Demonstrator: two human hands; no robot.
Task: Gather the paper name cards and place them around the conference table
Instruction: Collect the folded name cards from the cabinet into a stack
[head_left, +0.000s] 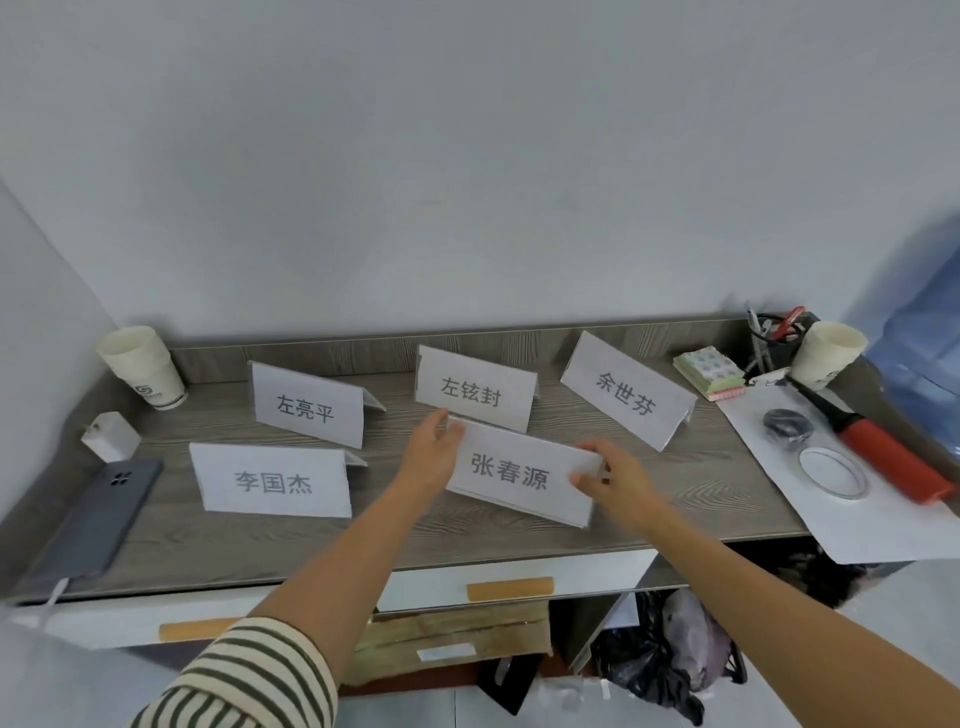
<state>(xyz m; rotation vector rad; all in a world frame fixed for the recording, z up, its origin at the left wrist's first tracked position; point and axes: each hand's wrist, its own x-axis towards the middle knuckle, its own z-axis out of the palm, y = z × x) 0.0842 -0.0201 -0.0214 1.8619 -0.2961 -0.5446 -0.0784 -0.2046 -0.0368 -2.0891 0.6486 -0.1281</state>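
Observation:
Several folded white paper name cards with black printed characters stand on a grey wood-grain desk (467, 530). The front middle name card (519, 475) is gripped at both ends: my left hand (434, 449) pinches its upper left corner and my right hand (608, 475) holds its right edge. Three others stand behind it: a back left card (306, 405), a back middle card (475, 389) and a back right card (626, 397). A front left card (272, 480) stands apart from both hands.
A stack of paper cups (143, 371), a white charger (110, 434) and a phone (93, 519) lie at the left. At the right are a tissue pack (709, 371), pen holder (776, 340), cup (828, 353), tape rolls (831, 473) and a red-handled tool (893, 462) on a white sheet.

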